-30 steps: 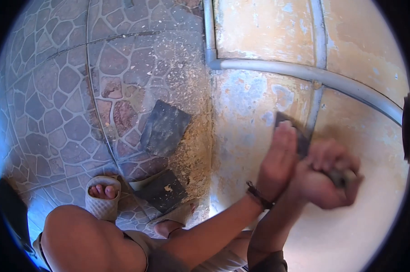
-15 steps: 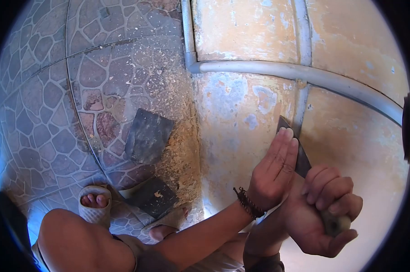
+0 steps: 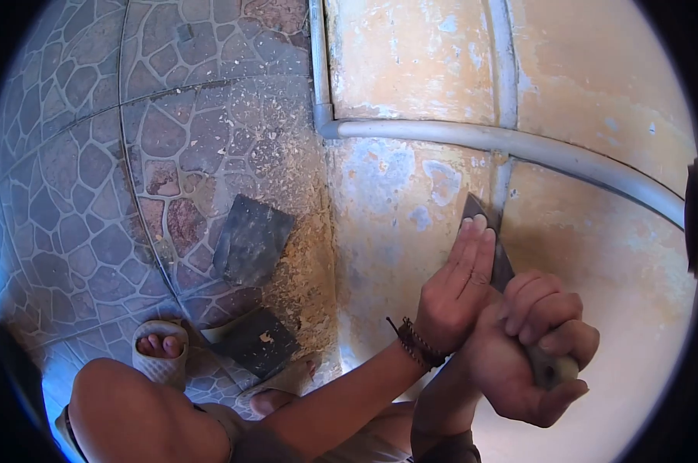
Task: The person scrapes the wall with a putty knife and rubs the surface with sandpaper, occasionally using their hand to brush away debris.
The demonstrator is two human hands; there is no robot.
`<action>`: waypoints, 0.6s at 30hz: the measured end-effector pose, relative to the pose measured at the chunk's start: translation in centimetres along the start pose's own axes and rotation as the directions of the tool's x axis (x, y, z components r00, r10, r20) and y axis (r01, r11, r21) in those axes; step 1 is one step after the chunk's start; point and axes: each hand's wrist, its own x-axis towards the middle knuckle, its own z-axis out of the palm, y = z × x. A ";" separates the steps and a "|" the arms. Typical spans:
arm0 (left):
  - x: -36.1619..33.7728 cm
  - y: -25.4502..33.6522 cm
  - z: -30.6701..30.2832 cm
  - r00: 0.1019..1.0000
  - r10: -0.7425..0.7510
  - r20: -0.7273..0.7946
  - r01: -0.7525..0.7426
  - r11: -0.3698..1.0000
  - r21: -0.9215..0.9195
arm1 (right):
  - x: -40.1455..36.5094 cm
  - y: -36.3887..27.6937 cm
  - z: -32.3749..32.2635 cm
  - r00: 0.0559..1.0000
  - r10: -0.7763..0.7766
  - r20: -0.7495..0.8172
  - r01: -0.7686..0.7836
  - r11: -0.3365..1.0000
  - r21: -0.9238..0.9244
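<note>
My right hand [image 3: 530,351] is closed round the handle [image 3: 553,369] of a knife, its palm side turned up toward me. The knife's dark, pointed blade [image 3: 503,270] lies against the worn, yellowish wall [image 3: 395,255], its tip just below the pipe. My left hand [image 3: 453,297], a braided bracelet at its wrist, is closed on the blade: its straight fingers are pressed together and push down near the tip. Its thumb is hidden. Bluish-grey patches show on the wall to the left of the blade.
A grey pipe [image 3: 434,133] crosses the wall, with a vertical strip [image 3: 505,69] meeting it. Flakes and dust [image 3: 306,285] lie along the foot of the wall. Two dark flat pieces [image 3: 252,238] rest on the stone-patterned floor [image 3: 64,170], near my sandalled foot [image 3: 161,346].
Both hands and the knife have shifted slightly left and a little up along the wall. My view has also moved a bit. The grip is unchanged.
</note>
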 end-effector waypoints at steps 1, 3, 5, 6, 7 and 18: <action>0.1 0.1 0.0 1.000 0.008 -0.013 -0.008 1.000 0.024 | 0.1 -0.4 -0.1 0.999 -0.035 -0.009 0.036 0.999 0.019; 0.2 0.9 -0.2 0.998 0.063 -0.007 -0.062 0.998 0.027 | 0.2 -1.1 -0.1 0.994 -0.104 -0.028 0.105 0.992 0.066; 0.0 1.1 -0.1 0.998 0.058 -0.002 -0.058 0.998 0.009 | 0.4 -0.5 -0.5 0.996 -0.082 0.029 0.083 0.997 -0.011; 0.0 0.7 0.1 0.999 0.038 0.004 -0.038 0.999 -0.011 | 0.4 -0.4 -0.7 0.996 -0.074 0.053 0.077 0.996 -0.053; 0.4 0.5 0.3 0.999 0.033 0.000 -0.033 0.999 -0.029 | 0.3 -0.5 -0.7 0.996 -0.069 0.049 0.073 0.994 -0.076; -0.9 -0.1 0.4 0.998 -0.037 -0.049 0.036 0.999 -0.022 | -0.5 0.3 -0.8 0.998 -0.026 0.058 0.026 1.000 0.008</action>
